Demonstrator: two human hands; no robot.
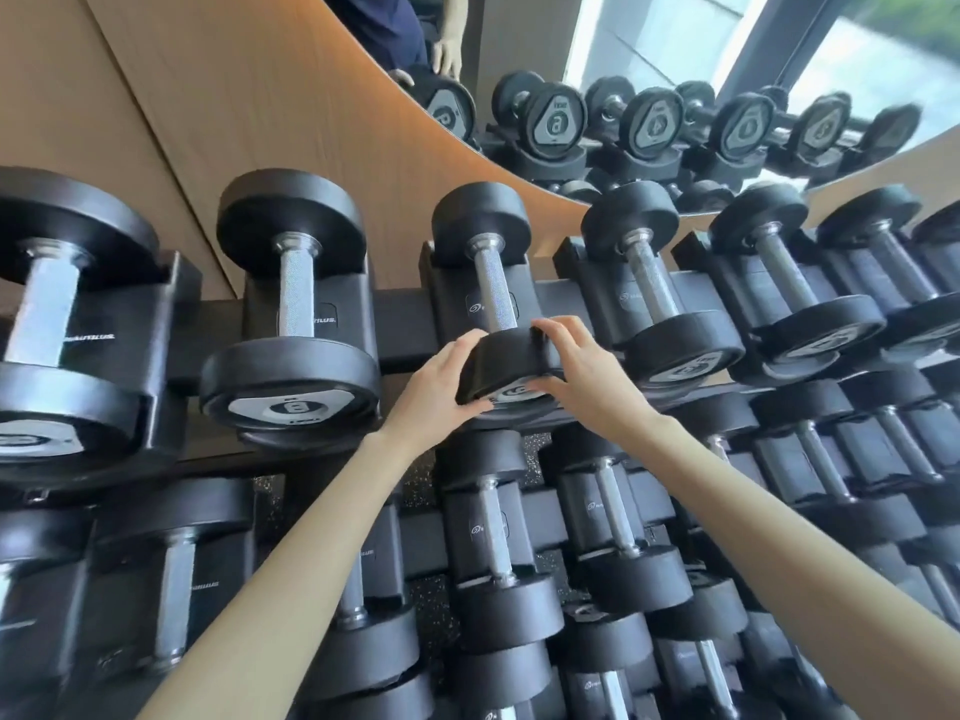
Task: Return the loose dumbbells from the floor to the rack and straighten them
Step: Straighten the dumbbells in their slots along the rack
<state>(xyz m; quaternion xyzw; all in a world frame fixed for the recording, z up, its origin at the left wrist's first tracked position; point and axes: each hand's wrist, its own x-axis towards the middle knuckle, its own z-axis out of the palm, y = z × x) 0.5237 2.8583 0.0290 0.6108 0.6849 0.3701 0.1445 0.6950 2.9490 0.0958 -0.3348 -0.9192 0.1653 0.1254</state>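
Gripping the near head of a black, round-headed rubber dumbbell (493, 291) with a knurled steel handle, both hands work at the top tier of a black metal tiered rack (400, 330). The left hand (447, 374) curls its fingers over the upper left edge of that head, and its thumb lies against the grey label face below. The right hand (589, 368) wraps its fingers over the upper right edge of the same head, so the two hands hold it between them. The dumbbell lies in a moulded black saddle on the top tier, third from the left in view. Its far head points toward the wall, and its handle runs almost straight away from the person. The hands cover most of its label.

Just to its left sits a larger black dumbbell marked 8 (298, 304). To its right is a black dumbbell of similar size (652, 288), with more in a row toward the right edge. The lower tiers carry further black dumbbells (493, 537), and dark speckled floor (535, 444) shows through gaps between the tiers. Behind the rack stands a light brown wood-panelled wall (260, 96). Above on the right, a mirror (649, 54) reflects the label ends of the top row and part of the person.
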